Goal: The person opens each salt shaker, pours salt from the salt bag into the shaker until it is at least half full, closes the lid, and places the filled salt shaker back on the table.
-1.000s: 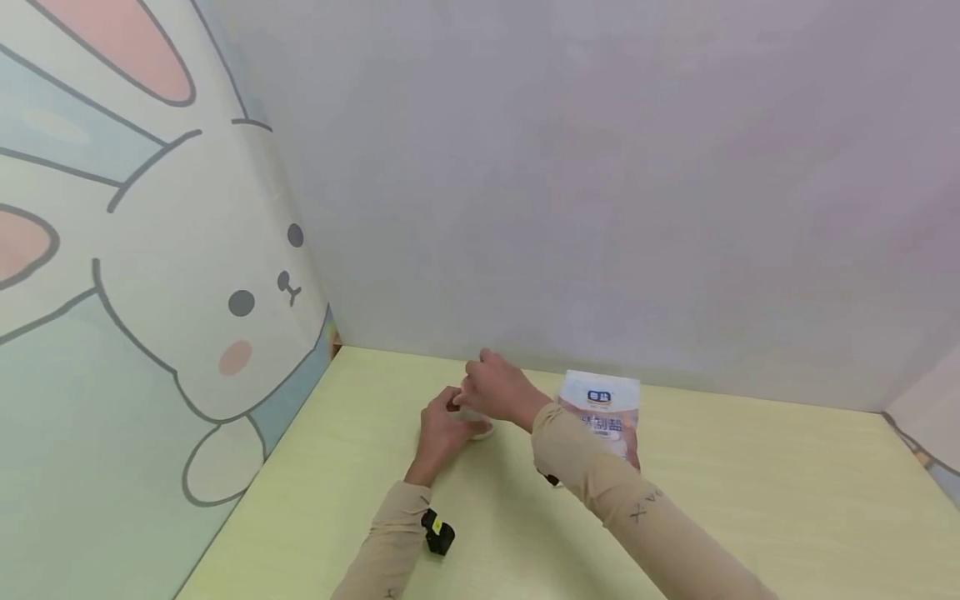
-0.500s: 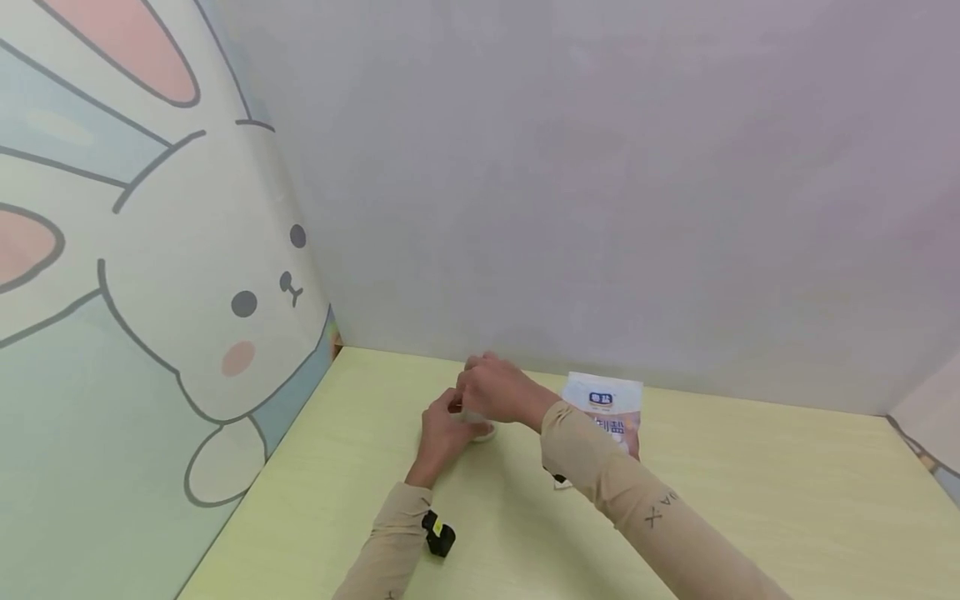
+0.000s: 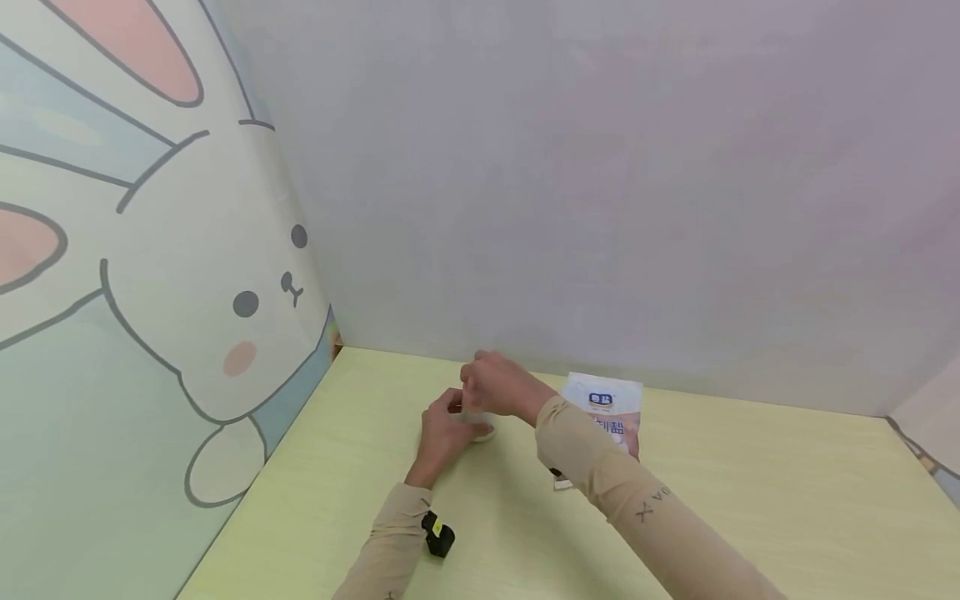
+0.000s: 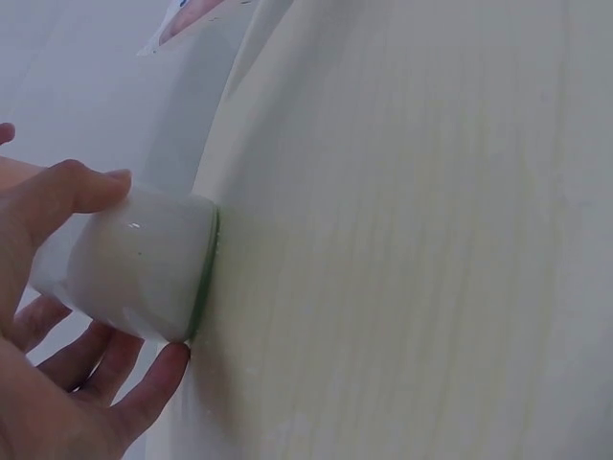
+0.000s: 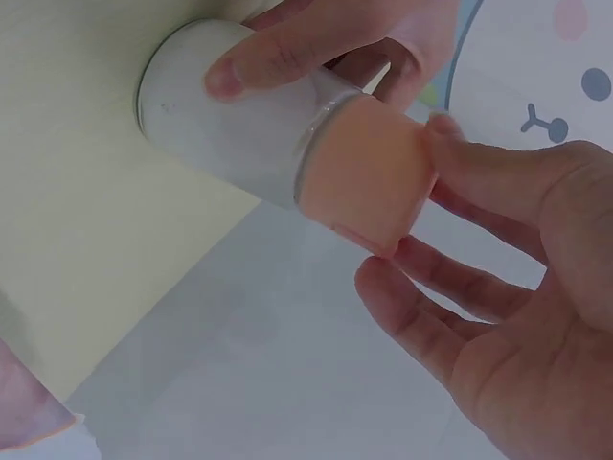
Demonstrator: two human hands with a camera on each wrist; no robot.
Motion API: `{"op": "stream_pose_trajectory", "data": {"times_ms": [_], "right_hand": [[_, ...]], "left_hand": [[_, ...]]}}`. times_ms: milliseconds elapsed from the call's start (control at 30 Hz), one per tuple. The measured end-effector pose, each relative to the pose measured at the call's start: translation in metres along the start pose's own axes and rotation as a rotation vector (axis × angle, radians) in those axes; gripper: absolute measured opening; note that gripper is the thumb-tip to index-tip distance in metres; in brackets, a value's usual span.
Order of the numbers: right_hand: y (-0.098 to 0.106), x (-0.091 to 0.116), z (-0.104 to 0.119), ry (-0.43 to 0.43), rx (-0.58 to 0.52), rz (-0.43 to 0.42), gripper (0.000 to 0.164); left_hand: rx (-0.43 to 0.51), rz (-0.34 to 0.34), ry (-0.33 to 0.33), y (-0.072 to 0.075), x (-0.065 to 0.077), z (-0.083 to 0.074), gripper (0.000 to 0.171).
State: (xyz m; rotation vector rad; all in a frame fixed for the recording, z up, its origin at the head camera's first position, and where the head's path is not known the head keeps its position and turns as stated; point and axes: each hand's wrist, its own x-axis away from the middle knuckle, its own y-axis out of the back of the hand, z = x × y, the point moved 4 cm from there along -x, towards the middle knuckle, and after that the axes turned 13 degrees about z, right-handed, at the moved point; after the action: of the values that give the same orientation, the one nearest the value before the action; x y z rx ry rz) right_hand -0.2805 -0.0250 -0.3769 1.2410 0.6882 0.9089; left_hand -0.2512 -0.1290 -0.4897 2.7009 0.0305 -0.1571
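A whitish cylindrical jar (image 4: pixel 144 259) stands upright with its base at the tabletop, a thin green rim showing at the bottom. My left hand (image 3: pixel 444 433) grips its side, thumb on one face and the other fingers on the opposite one. On top of the jar is a salmon-orange lid (image 5: pixel 364 177), which my right hand (image 5: pixel 536 240) holds between thumb and fingertips. In the head view both hands hide most of the jar, and the lid is covered by the right hand.
A white and pinkish printed bag with Chinese lettering (image 3: pixel 602 400) stands right of the hands, partly behind the right sleeve (image 3: pixel 600 467). Close behind rises a grey wall (image 3: pixel 600 208). A rabbit mural (image 3: pixel 187 267) covers the left wall. The pale yellow table (image 3: pixel 750 483) extends right.
My right hand shifts and turns slightly over the lid, its wrist swinging right and then a little back left. The left hand keeps its hold on the jar.
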Motion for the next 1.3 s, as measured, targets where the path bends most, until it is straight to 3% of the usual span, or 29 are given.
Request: {"op": "stream_pose_trajectory", "data": {"times_ms": [67,200,533,833,1067,1300], "right_hand": [[-0.002,-0.001,-0.002,-0.036,0.004,-0.011,0.003],[-0.003,0.002,-0.004,-0.11,0.009,-0.006,0.008],[-0.002,0.009,-0.001,0.018,0.036,0.051,0.016],[-0.01,0.005,-0.012,-0.031,-0.024,0.038,0.019],[-0.021,0.014,-0.014,-0.055,-0.071,-0.086,0.011],[-0.031,0.02,-0.009,-0.084,-0.087,-0.2,0.026]], "left_hand": [[-0.007,-0.001,0.004,-0.002,0.0,0.001,0.045],[-0.004,0.017,0.007,-0.007,0.0,0.0,0.046],[0.016,0.018,0.006,-0.007,-0.002,-0.002,0.041],[0.026,-0.003,-0.013,-0.005,-0.004,-0.002,0.039],[0.008,-0.004,-0.013,-0.007,-0.004,-0.002,0.038],[-0.052,0.001,0.012,-0.005,-0.003,-0.006,0.036]]}}
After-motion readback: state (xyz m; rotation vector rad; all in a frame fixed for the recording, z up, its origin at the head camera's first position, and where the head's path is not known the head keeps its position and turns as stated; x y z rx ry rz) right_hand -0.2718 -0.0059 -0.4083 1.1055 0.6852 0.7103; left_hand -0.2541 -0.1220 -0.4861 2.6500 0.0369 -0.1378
